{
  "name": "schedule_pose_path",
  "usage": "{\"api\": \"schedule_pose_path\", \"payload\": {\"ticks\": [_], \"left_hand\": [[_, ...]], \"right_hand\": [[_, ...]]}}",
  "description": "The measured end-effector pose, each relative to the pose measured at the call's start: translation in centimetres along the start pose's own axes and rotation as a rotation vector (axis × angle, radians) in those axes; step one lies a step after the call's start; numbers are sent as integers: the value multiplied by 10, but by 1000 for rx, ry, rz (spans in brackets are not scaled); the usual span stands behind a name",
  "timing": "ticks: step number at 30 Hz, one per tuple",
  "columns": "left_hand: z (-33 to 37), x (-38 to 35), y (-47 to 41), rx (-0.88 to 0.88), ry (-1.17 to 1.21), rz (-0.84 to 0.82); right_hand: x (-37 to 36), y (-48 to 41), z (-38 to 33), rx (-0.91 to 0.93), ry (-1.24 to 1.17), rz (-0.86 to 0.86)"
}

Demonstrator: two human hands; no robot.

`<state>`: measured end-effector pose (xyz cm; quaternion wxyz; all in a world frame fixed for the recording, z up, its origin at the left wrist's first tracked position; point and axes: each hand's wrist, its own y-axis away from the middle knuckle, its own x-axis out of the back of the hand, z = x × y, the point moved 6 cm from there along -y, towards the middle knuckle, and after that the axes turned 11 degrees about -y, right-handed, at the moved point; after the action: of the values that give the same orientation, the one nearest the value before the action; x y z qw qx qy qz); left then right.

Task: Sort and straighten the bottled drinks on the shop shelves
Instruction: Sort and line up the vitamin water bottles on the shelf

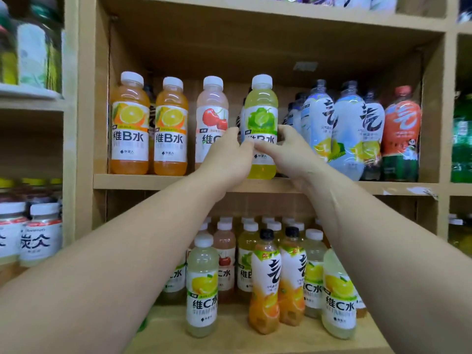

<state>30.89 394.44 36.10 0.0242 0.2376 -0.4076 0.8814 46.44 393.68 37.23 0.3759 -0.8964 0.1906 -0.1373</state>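
A lime-green vitamin drink bottle (261,116) with a white cap stands upright on the middle shelf (143,181). My left hand (227,159) grips its lower left side, and my right hand (288,152) grips its right side, fingers curled round the label. Left of it stand a pink cherry bottle (210,111) and two orange bottles (130,123) (171,126). On its right are pale blue sparkling water bottles (347,129) and a red watermelon bottle (402,131).
The lower shelf (229,338) holds several mixed bottles: lemon vitamin drinks (202,290), two black-capped orange bottles (265,282), cherry ones behind. A leaning lemon bottle (338,295) sits at its right. Side shelf bays left and right hold more drinks.
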Motion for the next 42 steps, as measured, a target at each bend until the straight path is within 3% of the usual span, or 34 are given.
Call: {"api": "schedule_pose_path", "payload": {"ticks": [6, 10, 18, 24, 30, 37, 42], "left_hand": [[11, 32, 16, -121, 244, 86], [14, 70, 52, -192, 220, 124], [-74, 81, 116, 5, 48, 32], [-163, 52, 164, 182, -147, 13], [-216, 22, 179, 283, -104, -20], [-241, -8, 170, 331, -28, -96], [-247, -5, 164, 343, -59, -148]], "right_hand": [[-14, 52, -34, 147, -167, -91], [-40, 92, -47, 186, -213, -197], [-112, 155, 21, 82, -223, -289], [-152, 196, 90, -57, 0, -387], [-138, 198, 123, -60, 231, -238], [-131, 194, 125, -117, 158, -225], [-132, 178, 105, 4, 175, -162]]}}
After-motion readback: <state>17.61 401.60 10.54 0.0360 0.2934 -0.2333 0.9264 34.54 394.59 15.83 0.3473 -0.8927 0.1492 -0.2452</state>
